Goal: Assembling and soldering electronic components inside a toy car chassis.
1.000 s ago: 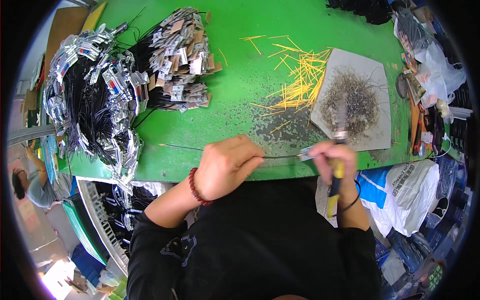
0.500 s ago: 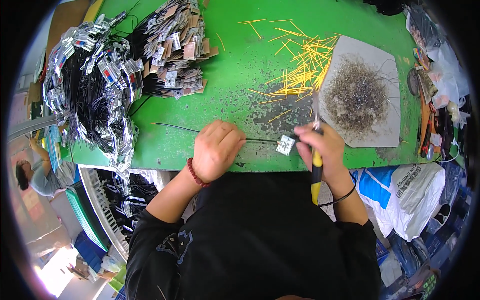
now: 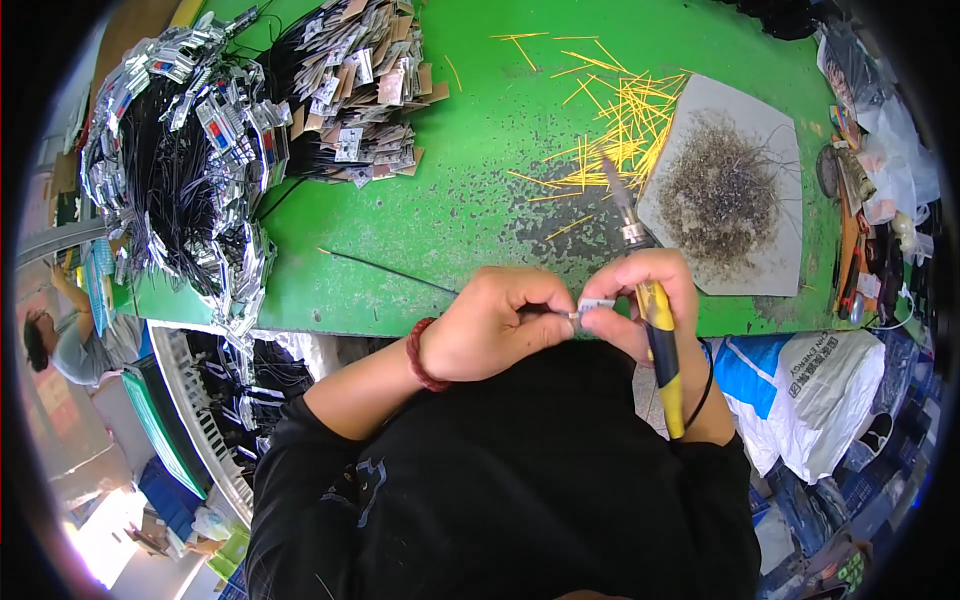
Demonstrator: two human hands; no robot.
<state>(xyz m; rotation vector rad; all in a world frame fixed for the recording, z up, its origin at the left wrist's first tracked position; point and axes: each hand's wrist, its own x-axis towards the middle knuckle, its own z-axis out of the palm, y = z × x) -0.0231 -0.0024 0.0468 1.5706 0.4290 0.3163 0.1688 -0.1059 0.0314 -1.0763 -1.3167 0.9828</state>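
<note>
Near the table's front edge my left hand (image 3: 500, 322) is closed in a pinch on a thin black cable (image 3: 390, 270), whose bare-looking end points out to the left. My right hand (image 3: 655, 285) is wrapped round a soldering iron (image 3: 662, 345) with a yellow and black handle, its tip tilted up and away. Between my right thumb and finger sits the small whitish board (image 3: 598, 303) at the cable's other end. The fingertips of both hands nearly meet there and partly cover the join.
Yellow sticks (image 3: 620, 130) lie scattered beside a grey slab (image 3: 790, 240) covered in dark residue. Bundled black cables with metal ends (image 3: 215, 120) and a pile of tagged cables (image 3: 375, 90) fill the far left. A white sack (image 3: 830, 390) lies below the right edge.
My left hand has shifted right and now pinches the cable close to the board. My right fingers have taken hold of the board, and the soldering iron leans further left at its tip.
</note>
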